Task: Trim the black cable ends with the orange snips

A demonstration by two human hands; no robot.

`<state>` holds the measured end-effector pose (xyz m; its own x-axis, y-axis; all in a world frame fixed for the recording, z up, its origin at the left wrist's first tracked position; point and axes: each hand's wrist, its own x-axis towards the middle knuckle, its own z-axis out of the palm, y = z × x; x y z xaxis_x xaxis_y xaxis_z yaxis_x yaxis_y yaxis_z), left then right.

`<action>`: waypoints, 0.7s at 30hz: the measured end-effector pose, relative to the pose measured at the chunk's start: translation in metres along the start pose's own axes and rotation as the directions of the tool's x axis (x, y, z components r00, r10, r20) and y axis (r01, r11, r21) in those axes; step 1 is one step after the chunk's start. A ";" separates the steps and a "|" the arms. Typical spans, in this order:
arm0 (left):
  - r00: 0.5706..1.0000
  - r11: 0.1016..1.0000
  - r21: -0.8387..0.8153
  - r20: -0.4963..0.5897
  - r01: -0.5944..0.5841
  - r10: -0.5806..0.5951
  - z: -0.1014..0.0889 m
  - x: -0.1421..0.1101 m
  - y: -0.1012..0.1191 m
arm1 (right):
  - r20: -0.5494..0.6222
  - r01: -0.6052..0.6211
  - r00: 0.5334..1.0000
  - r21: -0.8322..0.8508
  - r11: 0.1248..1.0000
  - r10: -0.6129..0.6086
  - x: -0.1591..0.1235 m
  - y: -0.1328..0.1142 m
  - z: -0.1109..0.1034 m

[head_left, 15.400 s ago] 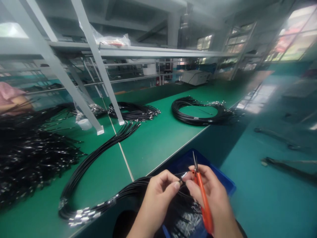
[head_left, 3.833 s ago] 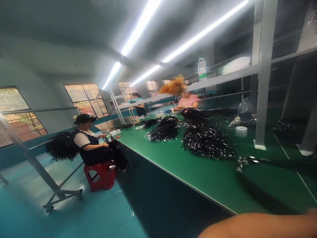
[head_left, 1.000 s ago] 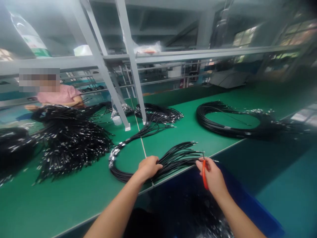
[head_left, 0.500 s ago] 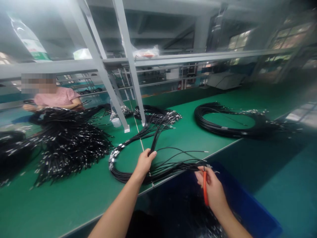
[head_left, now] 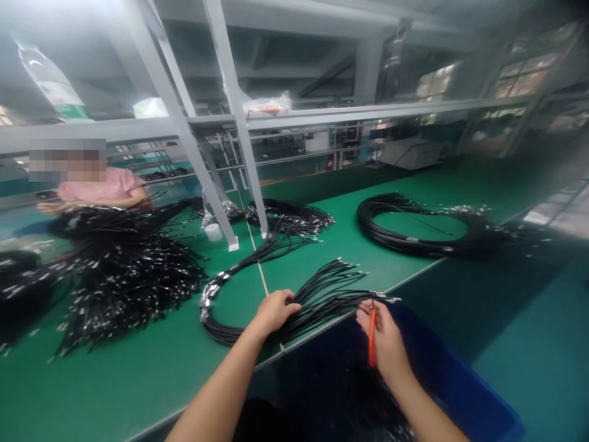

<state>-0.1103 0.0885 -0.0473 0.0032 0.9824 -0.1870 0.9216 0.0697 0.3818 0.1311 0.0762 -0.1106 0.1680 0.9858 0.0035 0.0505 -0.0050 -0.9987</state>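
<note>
My left hand (head_left: 275, 311) is closed over a bundle of thin black cables (head_left: 322, 288) that lies on the green table (head_left: 138, 368) near its front edge. The cable ends carry small metal tips and fan out to the right. My right hand (head_left: 381, 341) grips orange-handled pliers (head_left: 371, 336) just past the table edge, with their tip at the cable ends. A longer black cable bundle (head_left: 248, 261) curves from my left hand toward the white frame posts.
A blue bin (head_left: 464, 399) sits below the table edge under my right hand. A large cable coil (head_left: 414, 245) lies at the right, a heap of black cables (head_left: 124, 270) at the left. White frame posts (head_left: 239, 153) stand mid-table. A person in pink (head_left: 101, 190) sits beyond.
Half a second ago my left hand had lifted a strand of cables up; now it presses down on the bundle. My right hand with the pliers has shifted slightly up and left.
</note>
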 end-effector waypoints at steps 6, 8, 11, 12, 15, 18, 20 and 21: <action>0.998 0.998 -0.013 -0.017 0.067 -0.067 -0.002 -0.001 0.001 | 0.050 -0.058 0.997 -0.024 0.998 0.059 0.019 -0.005 -0.010; 0.995 0.995 -0.033 -0.030 0.093 -0.094 -0.002 0.000 0.003 | 0.043 -0.069 0.997 -0.020 0.997 0.070 0.016 -0.005 -0.014; 0.993 0.993 -0.076 -0.056 0.095 -0.100 -0.001 0.003 0.003 | 0.021 -0.080 0.997 -0.018 0.997 0.081 0.003 -0.001 -0.023; 0.994 0.992 -0.094 -0.062 0.087 -0.093 0.000 0.004 0.002 | 0.028 -0.084 0.996 -0.017 0.996 0.084 -0.002 0.001 -0.025; 0.994 0.987 -0.152 -0.084 0.056 -0.069 0.003 0.007 -0.003 | 0.077 -0.102 0.992 -0.017 0.995 0.103 -0.016 0.009 -0.032; 0.988 0.981 -0.187 -0.131 0.057 -0.083 0.007 0.008 -0.006 | 0.102 -0.130 0.986 -0.028 0.991 0.132 -0.027 0.020 -0.036; 0.979 0.979 -0.187 -0.166 0.085 -0.117 0.010 0.007 -0.005 | 0.107 -0.150 0.982 -0.040 0.988 0.153 -0.035 0.028 -0.037; 0.974 0.978 -0.183 -0.181 0.105 -0.138 0.011 0.006 -0.003 | 0.110 -0.158 0.981 -0.044 0.986 0.162 -0.039 0.032 -0.039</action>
<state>-0.1092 0.0922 -0.0594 -0.1945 0.9783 -0.0711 0.8304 0.2028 0.5189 0.1648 0.0314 -0.1403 0.0648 0.9843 -0.1639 0.0671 -0.1682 -0.9835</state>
